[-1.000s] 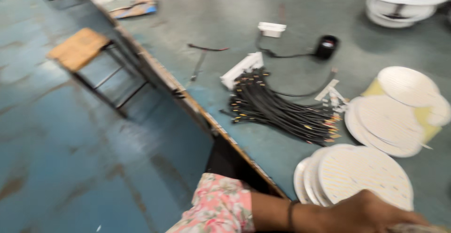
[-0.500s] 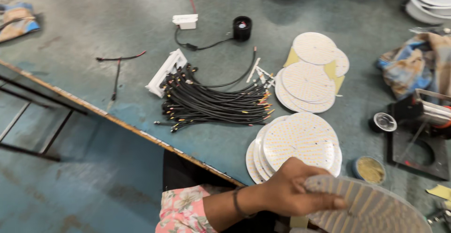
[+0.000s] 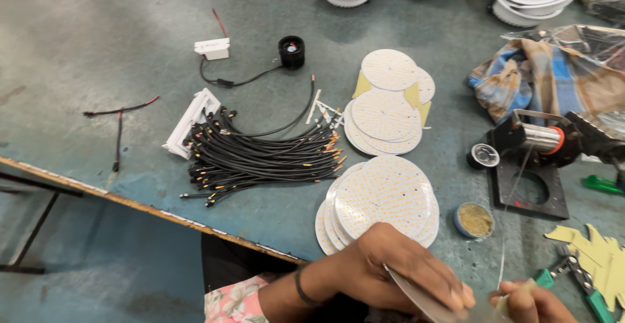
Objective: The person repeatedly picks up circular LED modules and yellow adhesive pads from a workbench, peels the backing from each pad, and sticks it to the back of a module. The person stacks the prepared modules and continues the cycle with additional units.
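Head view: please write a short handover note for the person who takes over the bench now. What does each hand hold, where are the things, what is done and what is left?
Left hand: grips a round LED board at the bottom edge, seen nearly edge-on.
Right hand: only partly in view; it pinches the thin solder wire that runs up to the spool stand.
Nearby: three board stacks, a bundle of black leads, a small tin, green pliers.
Done: cannot tell; no lead is seen on the held board.
Left: the stacked boards have no leads attached.
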